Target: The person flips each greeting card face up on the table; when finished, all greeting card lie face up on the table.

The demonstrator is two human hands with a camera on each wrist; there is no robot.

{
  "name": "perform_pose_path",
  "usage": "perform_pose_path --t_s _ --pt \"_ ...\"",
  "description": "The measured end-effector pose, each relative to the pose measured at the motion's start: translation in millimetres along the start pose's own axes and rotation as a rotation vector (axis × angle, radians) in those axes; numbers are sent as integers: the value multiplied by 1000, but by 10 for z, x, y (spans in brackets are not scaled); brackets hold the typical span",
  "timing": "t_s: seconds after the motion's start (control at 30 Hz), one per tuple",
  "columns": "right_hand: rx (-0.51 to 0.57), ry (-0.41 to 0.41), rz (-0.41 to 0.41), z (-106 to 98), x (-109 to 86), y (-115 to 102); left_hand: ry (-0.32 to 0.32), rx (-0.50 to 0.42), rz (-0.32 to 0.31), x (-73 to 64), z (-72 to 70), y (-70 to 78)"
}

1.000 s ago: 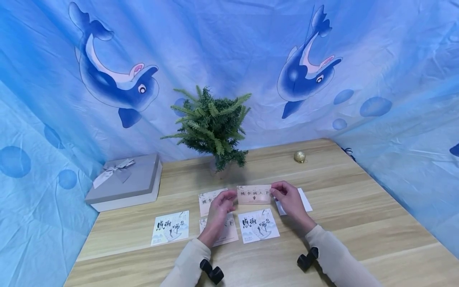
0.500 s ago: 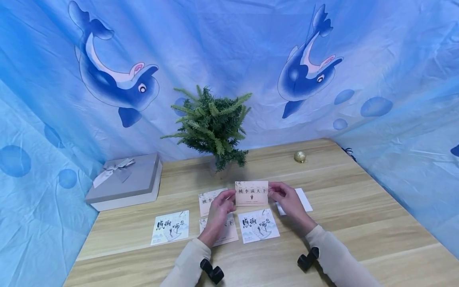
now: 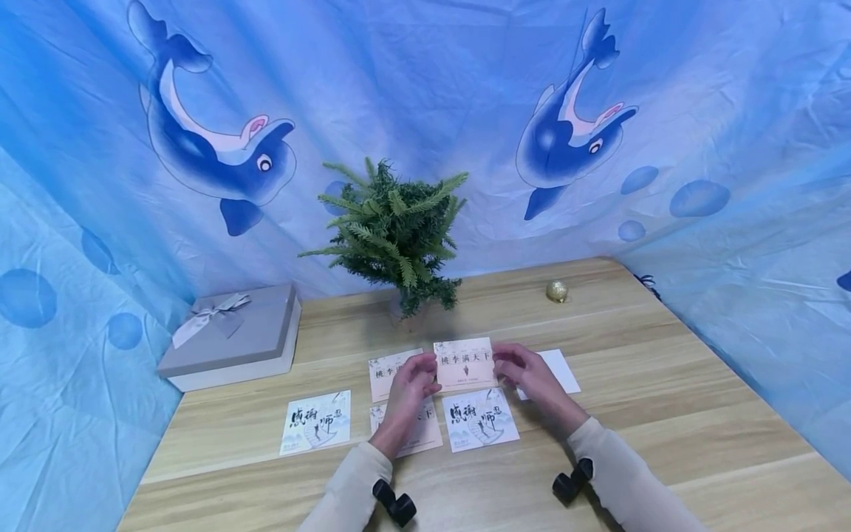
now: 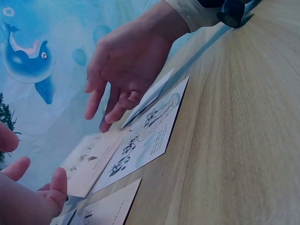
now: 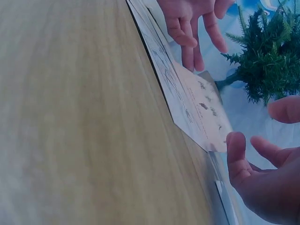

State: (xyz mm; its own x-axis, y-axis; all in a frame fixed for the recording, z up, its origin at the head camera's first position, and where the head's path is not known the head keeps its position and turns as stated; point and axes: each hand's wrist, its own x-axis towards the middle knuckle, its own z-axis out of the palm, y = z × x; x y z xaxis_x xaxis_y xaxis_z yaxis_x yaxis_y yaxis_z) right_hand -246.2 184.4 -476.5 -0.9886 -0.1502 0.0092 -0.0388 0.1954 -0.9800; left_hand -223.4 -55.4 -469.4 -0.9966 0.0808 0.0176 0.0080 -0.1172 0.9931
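A pink card (image 3: 464, 363) printed with Chinese characters lies between my two hands, just behind a white-blue calligraphy card (image 3: 482, 420). In the left wrist view the pink card (image 4: 89, 161) is blurred. At its left edge is my left hand (image 3: 411, 388), fingers loose and fingertips right at the card's side. My right hand (image 3: 532, 377) is at the opposite edge, its fingers relaxed and lightly bent. From the right wrist, the fingertips of that hand (image 5: 262, 173) show near the card's corner, not pinching it. Under my left hand lies a second pink card (image 3: 422, 432), partly hidden.
Another pink card (image 3: 385, 369) lies behind my left hand, and a second calligraphy card (image 3: 315, 423) at the left. A white card (image 3: 561, 369) is partly behind my right hand. Farther back are a grey gift box (image 3: 233, 340), a small fir tree (image 3: 399, 229) and a gold bauble (image 3: 557, 291).
The pink card was held up between both hands, shifted left and came down behind the calligraphy card. My right hand moved slightly left with it, and its fingers have loosened from the edge.
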Motion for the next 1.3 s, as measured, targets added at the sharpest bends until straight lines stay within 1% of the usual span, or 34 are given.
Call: perform_pose_path --t_s 0.1,0.2,0.27,0.37,0.83,0.97,1.03,1.1,1.17,1.2,1.27,1.3 --pt "34 -34 32 -4 13 39 -11 9 -2 6 6 -14" --pt "40 -75 37 1 18 57 -8 39 -13 10 7 -24" --pt "30 -86 36 11 15 51 -4 60 -17 7 7 -30" --pt "20 -91 38 22 8 41 4 79 -22 -3 10 -33" --pt "-4 -87 31 25 -17 33 -14 133 -13 -20 23 -51" --pt "-5 -89 32 15 -27 14 -16 124 -24 -24 32 -57" --pt "-11 -91 20 -19 -32 -6 -15 125 -27 -24 34 -63" --pt "-40 -79 -14 -82 -38 -36 -17 127 -29 -26 31 -63" --pt "-80 -41 -54 -169 -45 -75 -17 136 -28 -31 28 -54" --pt "-106 -17 -77 -218 -51 -98 -20 149 -21 -34 24 -50" --pt "-152 56 -109 -315 -62 -141 -23 169 -13 -41 16 -33" --pt "-159 92 -117 -356 -66 -159 -22 177 -14 -43 13 -24"
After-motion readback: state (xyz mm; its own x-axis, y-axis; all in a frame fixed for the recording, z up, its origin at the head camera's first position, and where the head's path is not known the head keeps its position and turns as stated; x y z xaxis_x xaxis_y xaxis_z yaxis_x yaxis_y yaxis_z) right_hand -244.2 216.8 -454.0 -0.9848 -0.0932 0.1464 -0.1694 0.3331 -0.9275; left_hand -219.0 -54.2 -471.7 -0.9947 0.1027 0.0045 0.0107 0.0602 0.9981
